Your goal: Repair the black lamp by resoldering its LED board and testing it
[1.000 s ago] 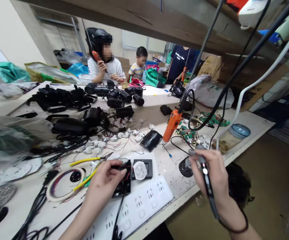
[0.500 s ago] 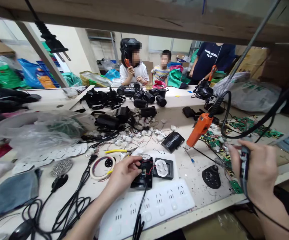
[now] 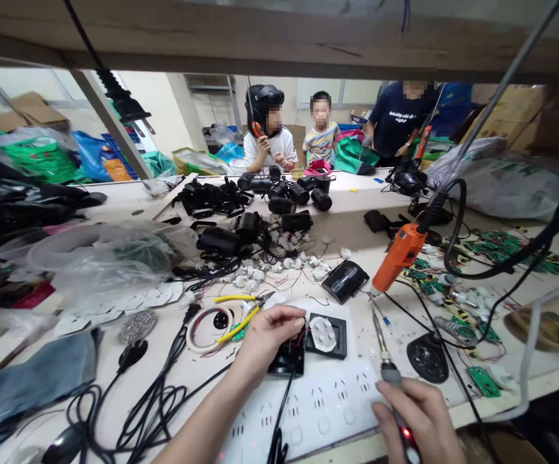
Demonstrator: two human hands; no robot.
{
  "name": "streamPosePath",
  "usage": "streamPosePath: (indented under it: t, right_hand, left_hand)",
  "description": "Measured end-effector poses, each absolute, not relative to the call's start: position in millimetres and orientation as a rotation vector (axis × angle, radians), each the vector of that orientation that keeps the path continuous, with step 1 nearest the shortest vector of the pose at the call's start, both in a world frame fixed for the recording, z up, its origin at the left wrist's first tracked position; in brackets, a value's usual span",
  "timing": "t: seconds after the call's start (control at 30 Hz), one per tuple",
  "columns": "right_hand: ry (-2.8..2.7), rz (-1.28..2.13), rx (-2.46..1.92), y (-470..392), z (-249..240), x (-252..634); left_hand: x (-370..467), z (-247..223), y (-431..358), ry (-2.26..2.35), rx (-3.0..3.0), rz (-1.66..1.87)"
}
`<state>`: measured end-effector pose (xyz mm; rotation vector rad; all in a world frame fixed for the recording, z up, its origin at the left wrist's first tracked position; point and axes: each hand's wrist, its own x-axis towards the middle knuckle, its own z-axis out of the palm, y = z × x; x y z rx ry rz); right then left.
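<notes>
My right hand (image 3: 422, 412) grips a soldering iron (image 3: 389, 372) with a lit red light on its handle. Its metal tip points away from me, above the bench beside the power strip. My left hand (image 3: 267, 338) is over an opened black housing (image 3: 286, 365) with thin red wires inside. Its thumb and fingertips are pinched together at the housing's top; whatever is between them is hidden. Touching the housing's right side is a black square frame (image 3: 341, 345) carrying a white round disc (image 3: 323, 334). A black cord leads from the housing toward me.
A white power strip (image 3: 325, 409) lies in front. Yellow-handled pliers (image 3: 243, 324) and a tape roll (image 3: 193, 338) are at left. An orange electric screwdriver (image 3: 399, 258) hangs at right, near a soldering stand (image 3: 441, 328) and green circuit boards (image 3: 483, 381). Several people are across the bench.
My right hand has come in from the right with the soldering iron, which now points forward over the bench. My left hand stays at the housing. The whole view has shifted slightly.
</notes>
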<state>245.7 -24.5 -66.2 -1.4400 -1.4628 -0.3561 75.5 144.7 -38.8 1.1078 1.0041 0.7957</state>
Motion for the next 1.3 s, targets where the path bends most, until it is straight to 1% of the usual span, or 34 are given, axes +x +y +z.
streamPosePath:
  t: [0.17,0.27,0.47,0.7,0.93,1.17,1.3]
  right_hand:
    - [-1.440,-0.094,-1.338,2.1,-68.9,230.0]
    - [-1.410,-0.029,-1.331,14.5,-65.2,225.7]
    - [-1.390,-0.006,-1.286,21.9,-60.9,221.3]
    - [-1.448,0.007,-1.309,21.0,-67.4,223.2]
    - [-1.462,-0.103,-1.391,29.4,-73.2,222.2]
    - [-1.571,-0.130,-1.559,39.8,-82.8,219.0]
    - [-1.551,-0.082,-1.587,47.1,-81.5,215.9]
  left_hand:
    - [81.6,-38.9,140.8,0.890,0.971,0.780]
    - [84.2,-38.7,141.2,0.864,0.950,0.784]
    - [81.0,-39.2,146.5,0.931,1.001,0.853]
    - [77.7,-44.7,148.6,0.989,0.951,0.804]
    - [84.3,-41.8,147.2,0.937,0.959,0.792]
    - [83.1,-43.1,142.8,0.920,1.017,0.687]
    - [80.7,-47.9,140.6,0.940,1.056,0.684]
